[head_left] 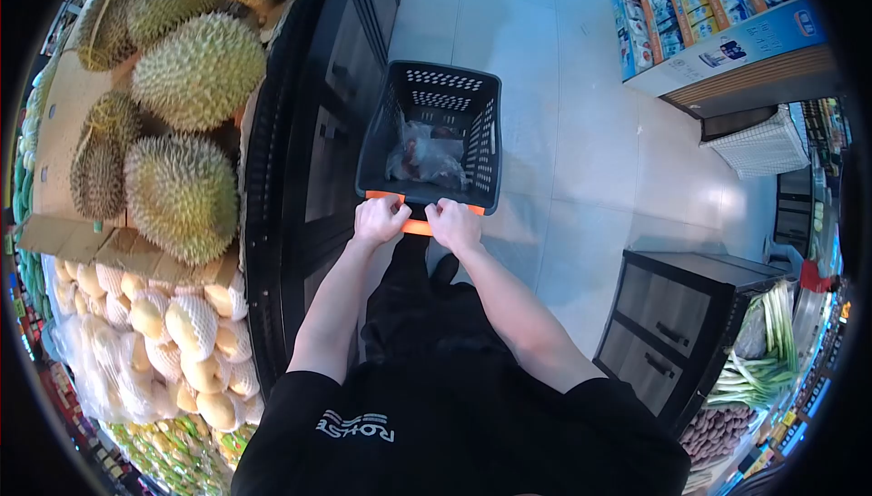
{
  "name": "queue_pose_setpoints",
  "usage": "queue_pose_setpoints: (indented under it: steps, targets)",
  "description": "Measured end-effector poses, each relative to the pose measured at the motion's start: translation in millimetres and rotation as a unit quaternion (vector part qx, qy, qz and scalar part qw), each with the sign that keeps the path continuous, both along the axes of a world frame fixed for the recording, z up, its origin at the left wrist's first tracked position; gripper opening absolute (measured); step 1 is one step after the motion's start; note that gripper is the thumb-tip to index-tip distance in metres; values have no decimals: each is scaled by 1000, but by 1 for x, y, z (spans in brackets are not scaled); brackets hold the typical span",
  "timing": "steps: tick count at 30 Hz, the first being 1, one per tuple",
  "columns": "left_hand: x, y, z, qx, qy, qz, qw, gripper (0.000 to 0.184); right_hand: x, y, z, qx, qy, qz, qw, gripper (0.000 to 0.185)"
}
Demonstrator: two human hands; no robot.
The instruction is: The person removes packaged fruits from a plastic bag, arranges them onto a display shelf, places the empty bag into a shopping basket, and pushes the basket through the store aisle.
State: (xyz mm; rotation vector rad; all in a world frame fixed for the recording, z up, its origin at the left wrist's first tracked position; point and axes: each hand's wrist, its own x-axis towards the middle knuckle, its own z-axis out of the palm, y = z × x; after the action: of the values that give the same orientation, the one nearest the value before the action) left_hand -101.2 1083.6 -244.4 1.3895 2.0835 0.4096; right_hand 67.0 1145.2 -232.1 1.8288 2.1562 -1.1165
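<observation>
Right in front of me is a dark grey shopping basket (490,137) with perforated walls. Both ends of its orange handle (417,227) are in my grip. My left hand (380,221) is closed around the left part of the handle, and my right hand (453,225) is closed around the right part. Inside the basket lies a clear plastic bag (427,164) with something reddish-brown in it; its exact contents cannot be made out. Below the basket, one of my dark shoes (445,269) shows on the floor.
Along my left runs a dark display stand (272,223) with several durians (200,69) and net-wrapped pale fruit (191,323). To the right stand a drawer cabinet (668,314) with green onions (758,351) on top and a blue-white box display (718,51). Pale floor tiles (581,178) lie between.
</observation>
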Motion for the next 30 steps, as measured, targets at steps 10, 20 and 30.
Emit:
queue_pose_setpoints:
  steps: [10,20,30]
  targets:
    - [-29,103,-4,-1,-7,-21,1000,37,-30,104,8,-13,-15,-37,999,38]
    - [-45,177,-1,6,-9,-33,999,36,-47,178,8,-7,-32,-38,999,40]
    - [-63,244,-4,0,-8,-37,999,35,-65,245,5,12,-19,-40,999,36]
